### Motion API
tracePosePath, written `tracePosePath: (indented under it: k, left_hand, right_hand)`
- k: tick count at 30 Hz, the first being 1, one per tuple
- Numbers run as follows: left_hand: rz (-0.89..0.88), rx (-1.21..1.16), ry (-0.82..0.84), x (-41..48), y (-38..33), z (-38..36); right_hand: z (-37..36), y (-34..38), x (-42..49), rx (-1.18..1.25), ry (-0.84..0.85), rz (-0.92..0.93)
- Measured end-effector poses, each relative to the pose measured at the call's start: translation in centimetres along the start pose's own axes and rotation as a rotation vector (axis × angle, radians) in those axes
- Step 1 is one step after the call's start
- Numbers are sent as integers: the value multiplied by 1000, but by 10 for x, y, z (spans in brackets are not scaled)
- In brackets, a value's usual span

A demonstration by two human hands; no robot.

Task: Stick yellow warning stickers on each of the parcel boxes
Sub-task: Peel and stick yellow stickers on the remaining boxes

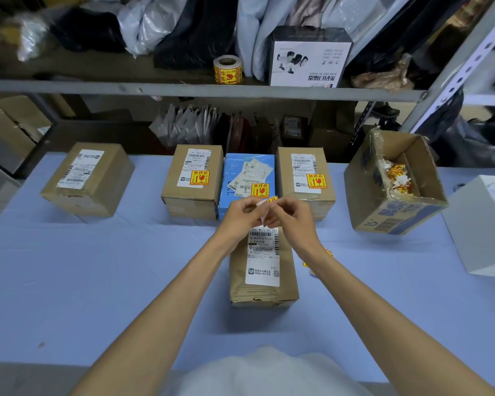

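Observation:
My left hand [239, 217] and my right hand [290, 217] meet above a brown parcel box [265, 284] with a white shipping label, near the table's middle. Both pinch one yellow warning sticker [269, 202] with its white backing between the fingertips. Behind stand three boxes that carry yellow stickers: a brown box [193, 178], a blue box [247, 178] and another brown box [305, 178]. A brown box [89, 178] at the far left shows only a white label. More yellow stickers [309, 265] lie on the table under my right forearm.
An open carton [395, 184] at the right holds crumpled sticker backings. A white box [486, 224] sits at the right edge. On the shelf behind are a roll of yellow stickers [227, 70] and a scanner box [309, 57]. The table has a blue cover [97, 281].

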State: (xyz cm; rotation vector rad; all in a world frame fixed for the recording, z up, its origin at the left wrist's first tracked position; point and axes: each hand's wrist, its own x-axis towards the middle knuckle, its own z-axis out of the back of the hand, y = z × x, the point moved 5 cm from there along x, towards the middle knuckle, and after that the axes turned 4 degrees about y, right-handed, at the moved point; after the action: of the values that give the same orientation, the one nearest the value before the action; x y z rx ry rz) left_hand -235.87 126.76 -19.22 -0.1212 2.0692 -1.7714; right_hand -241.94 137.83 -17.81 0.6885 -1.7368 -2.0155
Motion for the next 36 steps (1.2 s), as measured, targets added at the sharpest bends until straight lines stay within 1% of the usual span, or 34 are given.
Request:
tracePosePath:
  k: [6,9,13,14,16,18,20,23,25,28,30,32,36]
  left_hand:
    - [71,-26,-79,3,9,13]
    - [112,-55,-108,3,8,15]
    - [146,-191,-94,2,6,8]
    - [139,-190,-80,2,6,7]
    - [108,-108,-57,3,7,6]
    - [68,-20,-77,3,6,9]
    - [49,10,-73,3,8,13]
    - [48,4,-64,1,7,16]
    - [80,-37,-72,0,7,14]
    - [96,-107,-21,-1,5,7]
    - [72,-92,-6,-1,5,7]
    - [56,-60,-26,0,6,9]
    - [69,-54,-58,3,13,13]
  right_hand:
    - [9,-6,1,4,-35,-70]
    - [8,-6,2,14,-25,-81]
    - [3,-3,1,35,-8,-81]
    - [2,-3,1,35,-4,-78]
    - [2,-1,0,31,-4,-74]
    - [4,-1,0,30,-16,-79]
    - [7,-2,1,11,-32,-84]
    - [12,-4,1,-22,-55,-88]
    - [11,-5,1,-23,-53,-92]
    - [7,-5,1,-14,-39,-93]
    - [4,-4,0,-8,-24,-93]
    - [3,-3,0,9,-16,-93]
    - [6,-2,0,17,-34,-102]
